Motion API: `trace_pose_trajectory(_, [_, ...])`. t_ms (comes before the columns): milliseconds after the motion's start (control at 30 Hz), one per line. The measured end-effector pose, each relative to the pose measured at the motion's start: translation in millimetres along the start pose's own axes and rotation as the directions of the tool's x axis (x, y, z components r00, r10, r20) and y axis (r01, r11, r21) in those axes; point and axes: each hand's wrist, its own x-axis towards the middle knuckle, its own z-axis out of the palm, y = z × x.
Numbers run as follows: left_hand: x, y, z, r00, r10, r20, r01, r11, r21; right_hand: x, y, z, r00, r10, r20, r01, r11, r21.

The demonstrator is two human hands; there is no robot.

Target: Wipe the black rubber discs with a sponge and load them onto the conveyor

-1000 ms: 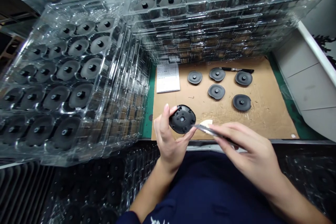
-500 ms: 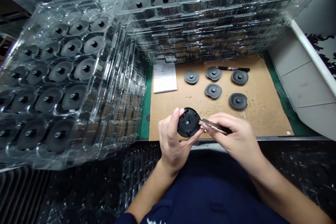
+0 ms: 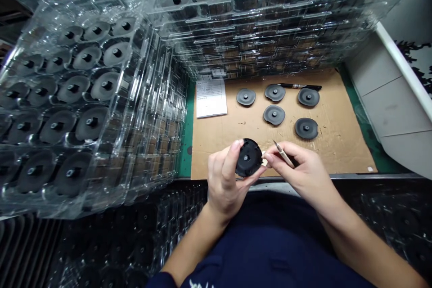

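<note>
- Left hand (image 3: 224,180) is gripping black disc (image 3: 249,157) by the edge, thumb on upper left rim, a finger running under lower right rim.
- Black disc is sitting between both hands, over near edge of cardboard (image 3: 340,148); it is tilting, with face and small grey centre showing to camera.
- Right hand (image 3: 305,166) is closing narrow around slim tool (image 3: 284,155), tip pointing up and left, away from disc.
- Right fingertips are pinching together just beside disc's right rim; contact with rim: cannot tell.
- Small pale piece (image 3: 264,158) is showing at right fingertips; cannot tell if held.
- Five loose discs (image 3: 274,115) are lying on cardboard beyond the hands, stems up, well apart from held one.
- Black pen (image 3: 300,86) is lying behind them; printed paper (image 3: 211,99) is lying far left on cardboard.
- Clear tray stacks are standing left (image 3: 162,99) and behind (image 3: 270,22), top trays holding more discs.
</note>
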Motion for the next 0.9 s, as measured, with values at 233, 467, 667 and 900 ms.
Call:
trace_pose_trajectory(233, [-3, 1, -0.8, 0.995, -0.065, 0.076, 0.077, 0.985, -0.157, 6, 1, -7, 0.987, -0.082, 0.141, 0.075, 0.996, 0.054])
trace_pose_trajectory(467, [-8, 5, -1.7, 0.957, -0.238, 0.163, 0.28, 0.905, -0.32, 2, 21, -1, 0.926, 0.097, 0.364, -0.329, 0.68, 0.656])
trace_pose_trajectory(667, [-10, 3, -2.1, 0.942, -0.266, 0.204, 0.321, 0.892, -0.318, -8, 31, -10, 0.962, 0.167, 0.218, -0.27, 0.719, 0.641])
trace_pose_trajectory(900, [-6, 7, -5.9, 0.922, -0.248, 0.297, 0.338, 0.889, -0.31, -12, 10, -20, 0.99, 0.076, 0.12, -0.099, 0.975, 0.199])
